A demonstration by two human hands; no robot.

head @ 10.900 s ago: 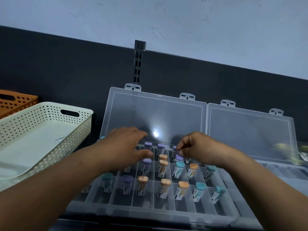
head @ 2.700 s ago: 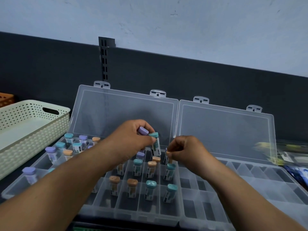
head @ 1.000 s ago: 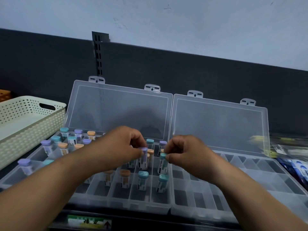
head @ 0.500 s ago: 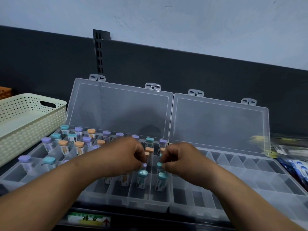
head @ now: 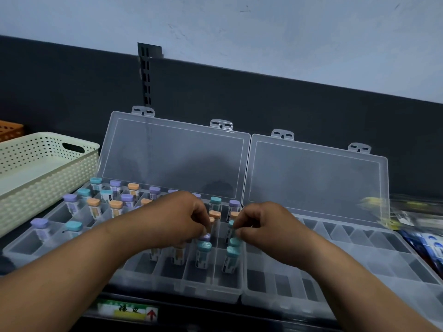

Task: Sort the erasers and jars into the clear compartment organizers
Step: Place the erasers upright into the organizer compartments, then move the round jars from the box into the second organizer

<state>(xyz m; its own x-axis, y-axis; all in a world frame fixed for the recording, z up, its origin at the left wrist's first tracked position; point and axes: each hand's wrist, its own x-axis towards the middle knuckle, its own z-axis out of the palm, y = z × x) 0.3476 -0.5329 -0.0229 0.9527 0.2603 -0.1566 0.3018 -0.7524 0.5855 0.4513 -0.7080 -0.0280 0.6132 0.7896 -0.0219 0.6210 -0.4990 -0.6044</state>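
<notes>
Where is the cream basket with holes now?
In the head view the cream basket stands at the far left, beside the left organizer, with an orange basket behind it.

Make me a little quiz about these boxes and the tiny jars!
1. True or false: the left organizer and the right organizer both stand open.
2. Which cap colour is on none of the jars? A teal, B purple, C red.
3. Fill in: the white basket stands to the ___ of the organizers.
Key: 1 true; 2 C; 3 left.
</notes>
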